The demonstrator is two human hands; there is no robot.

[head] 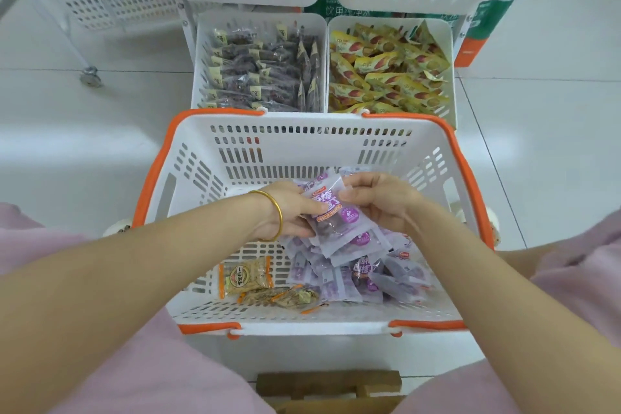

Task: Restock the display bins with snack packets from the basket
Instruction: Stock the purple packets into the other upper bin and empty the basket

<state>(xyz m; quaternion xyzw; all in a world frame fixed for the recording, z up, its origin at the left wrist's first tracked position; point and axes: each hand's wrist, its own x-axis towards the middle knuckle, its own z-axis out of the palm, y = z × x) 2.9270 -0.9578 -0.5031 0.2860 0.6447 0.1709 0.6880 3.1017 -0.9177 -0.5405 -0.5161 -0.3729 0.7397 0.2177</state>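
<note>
A: Status?

B: Both hands are in the basket (312, 151), centre frame. The left hand (289, 212) and right hand (379, 202) hold the same purple packet (336, 212), on top of a few more like it. It sits just over the purple pile (369, 276) at the basket's lower right. Left grip is closed on the packet's left edge. Right grip is a narrow pinch at its upper right corner.

A: Axis?

B: The long axis is tilted, upper left to lower right. The packet lies between the 2 hands, touching both, so neither is nearer.

A: Target?

B: The bins are straight up-frame, past the basket's far rim. The left bin (201, 54) holds dark packets and the right bin (452, 54) holds yellow ones. I see no purple stock in either. There are 2 more bins at the top edge, but I can't read their contents. My guess is 1 hand lets go and the other carries the packet forward. Which bin it goes to, I can't tell.

A: Anything else in the basket?

B: A few tan packets (247, 276) at lower left, apart from the pile.
</note>
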